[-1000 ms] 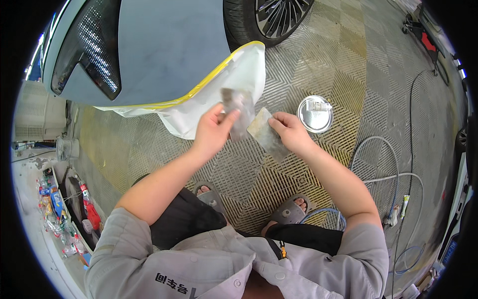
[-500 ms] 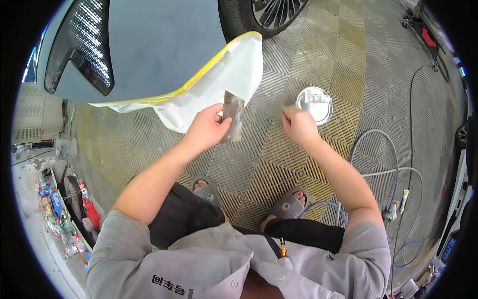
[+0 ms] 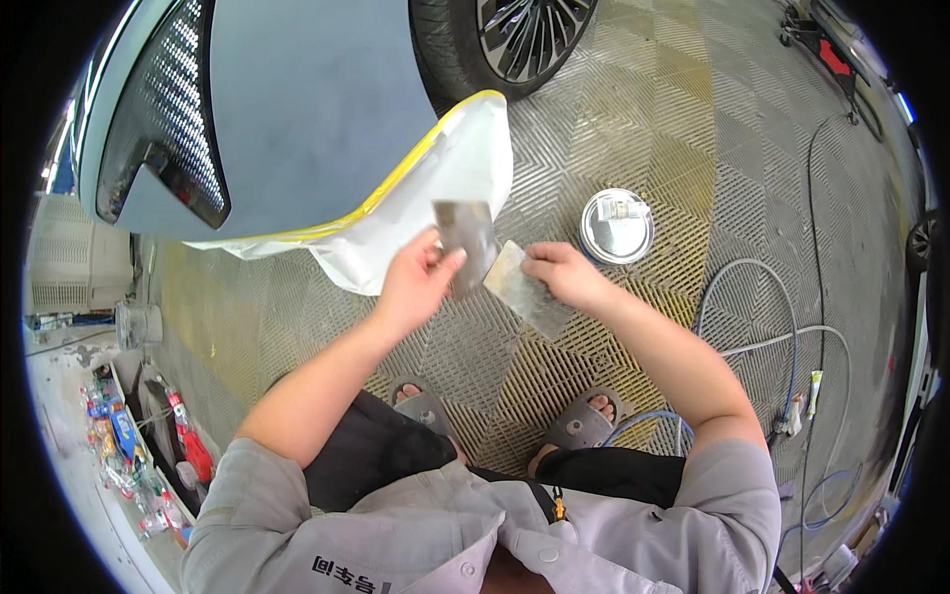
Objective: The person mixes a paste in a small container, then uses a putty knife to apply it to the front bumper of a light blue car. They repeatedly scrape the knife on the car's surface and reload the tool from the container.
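Observation:
My left hand is closed on a thin, flat grey putty spreader, gripping it by its left side, its face smeared. My right hand pinches a second putty spreader, which is tilted, with smears and a pale corner. The two spreaders are close together, corner near edge; whether they touch I cannot tell. Just beyond them hangs white masking sheet, fixed with yellow tape along the lower edge of a matte grey-blue car panel. A round tin is on the floor beyond my right hand.
A dark lamp and a wheel flank the panel. Hoses curl across the ribbed floor at right. A box of bottles stands at left, near a pale crate. A red-and-black jack is far right.
My right hand has moved left and nearer, toward my left hand. Its spreader, not visible before, now shows flat. The view has shifted slightly, so the car appears lower.

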Demonstrator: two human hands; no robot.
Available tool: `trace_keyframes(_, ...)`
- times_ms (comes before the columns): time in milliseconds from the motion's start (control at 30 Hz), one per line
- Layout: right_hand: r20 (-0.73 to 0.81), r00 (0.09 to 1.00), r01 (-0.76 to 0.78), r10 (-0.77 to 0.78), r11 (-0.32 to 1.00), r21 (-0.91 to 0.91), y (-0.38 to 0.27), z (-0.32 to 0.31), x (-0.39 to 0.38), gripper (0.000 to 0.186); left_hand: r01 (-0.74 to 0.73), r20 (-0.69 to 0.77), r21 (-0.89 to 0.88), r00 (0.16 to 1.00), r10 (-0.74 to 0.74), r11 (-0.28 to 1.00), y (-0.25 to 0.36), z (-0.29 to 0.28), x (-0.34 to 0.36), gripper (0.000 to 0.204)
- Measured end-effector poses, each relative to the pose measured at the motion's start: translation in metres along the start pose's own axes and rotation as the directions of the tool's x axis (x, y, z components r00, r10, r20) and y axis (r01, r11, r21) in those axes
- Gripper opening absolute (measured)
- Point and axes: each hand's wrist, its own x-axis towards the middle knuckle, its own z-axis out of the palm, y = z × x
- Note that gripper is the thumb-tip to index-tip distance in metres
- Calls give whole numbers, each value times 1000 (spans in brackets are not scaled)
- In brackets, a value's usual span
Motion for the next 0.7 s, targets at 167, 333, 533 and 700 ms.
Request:
trace_keyframes(167,-392,894,234,-217,972,-3,5,-4,11,21,-396,231,689,914,334,607,-6,-12,-7,15)
trace_keyframes(333,-14,634,589,-773,494,-640,6,8,6,19,-98,-24,229,994,106,969,-12,-17,3,13)
trace_keyframes(533,-154,852,355,-501,767,-535,-9,4,8,12,-132,-94,-47,987,127,990,-9,-13,7,13)
trace_keyframes(700,58,993,91,-106,971,220,-10,1,16,28,12,-36,-466,999,-32,885,-2,-5,-1,21)
